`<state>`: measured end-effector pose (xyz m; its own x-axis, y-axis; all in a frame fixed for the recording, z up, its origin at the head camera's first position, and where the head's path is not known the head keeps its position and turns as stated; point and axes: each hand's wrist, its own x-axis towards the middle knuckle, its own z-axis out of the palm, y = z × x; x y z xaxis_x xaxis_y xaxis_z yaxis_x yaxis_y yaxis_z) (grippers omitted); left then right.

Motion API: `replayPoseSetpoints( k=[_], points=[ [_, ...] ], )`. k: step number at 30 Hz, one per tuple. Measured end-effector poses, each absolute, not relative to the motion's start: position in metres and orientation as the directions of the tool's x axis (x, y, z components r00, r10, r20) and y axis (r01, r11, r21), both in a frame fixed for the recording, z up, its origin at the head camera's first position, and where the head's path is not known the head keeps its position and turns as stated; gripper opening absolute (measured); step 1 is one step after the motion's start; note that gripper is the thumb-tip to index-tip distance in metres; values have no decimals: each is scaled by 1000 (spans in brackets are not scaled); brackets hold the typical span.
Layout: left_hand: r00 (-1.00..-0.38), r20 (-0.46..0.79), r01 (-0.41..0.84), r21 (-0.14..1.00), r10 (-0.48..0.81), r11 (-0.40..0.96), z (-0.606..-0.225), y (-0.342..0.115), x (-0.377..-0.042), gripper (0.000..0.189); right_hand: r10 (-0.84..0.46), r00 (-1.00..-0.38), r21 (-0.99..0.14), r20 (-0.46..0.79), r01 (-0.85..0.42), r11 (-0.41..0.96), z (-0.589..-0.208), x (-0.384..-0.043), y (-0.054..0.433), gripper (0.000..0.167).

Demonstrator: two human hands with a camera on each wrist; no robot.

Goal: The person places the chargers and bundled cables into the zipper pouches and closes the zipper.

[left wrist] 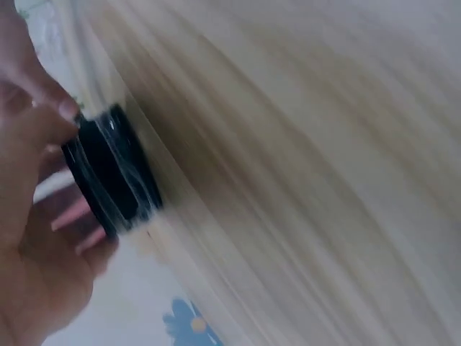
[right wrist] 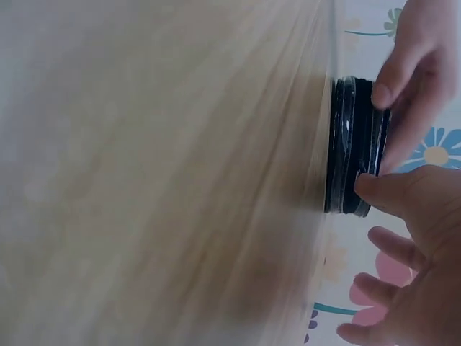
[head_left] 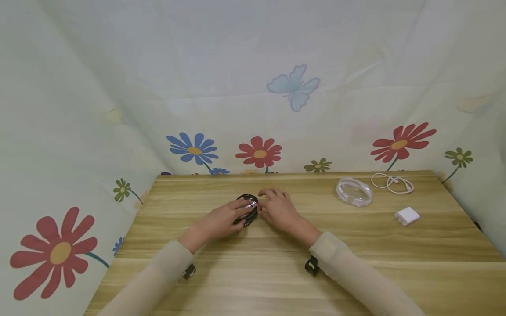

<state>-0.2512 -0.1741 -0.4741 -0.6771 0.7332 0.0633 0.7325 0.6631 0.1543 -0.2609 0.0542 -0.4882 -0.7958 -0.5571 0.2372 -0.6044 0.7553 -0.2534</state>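
A round black case point(head_left: 253, 202) with a shiny, clear-looking top lies flat on the table, left of its middle. My left hand point(head_left: 220, 221) holds it from the left, fingers over the top and thumb at the near side. In the left wrist view the case point(left wrist: 108, 169) sits between that thumb and the fingers. From the right, my right hand point(head_left: 281, 213) reaches its edge. In the right wrist view the right thumb point(right wrist: 385, 193) touches the side of the case, while the other fingers are spread apart below. What is inside the case is mostly hidden.
At the right of the wooden table point(head_left: 253, 281) lie a clear round container point(head_left: 339, 193), a loosely coiled white cable point(head_left: 407, 186) and a white charger plug point(head_left: 408, 216). A flower-printed cloth point(head_left: 237, 109) hangs behind the table's far edge.
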Motion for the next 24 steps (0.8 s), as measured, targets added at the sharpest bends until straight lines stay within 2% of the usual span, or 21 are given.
replayPoseSetpoints(
  k=[4, 8, 15, 19, 24],
  points=[
    [-694, 153, 718, 77, 704, 692, -479, -162, -252, 43, -571, -782, -297, 249, -623, 724, -488, -258, 54, 8],
    [-668, 189, 734, 9, 720, 679, -483, -159, -251, 39, -560, -788, -272, 255, -615, 740, -487, -258, 56, 8],
    [-634, 146, 774, 119, 760, 622, -480, -167, -252, 38, -480, -847, -242, 228, -527, 815, -492, -267, 66, 8],
    [-635, 98, 769, 168, 766, 617, -476, -172, -252, 39, -506, -834, -262, 220, -550, 793, -492, -268, 68, 6],
    [-644, 104, 763, 155, 758, 627, -475, -166, -252, 39, -536, -818, -284, 209, -575, 767, -490, -266, 69, 4]
  ],
)
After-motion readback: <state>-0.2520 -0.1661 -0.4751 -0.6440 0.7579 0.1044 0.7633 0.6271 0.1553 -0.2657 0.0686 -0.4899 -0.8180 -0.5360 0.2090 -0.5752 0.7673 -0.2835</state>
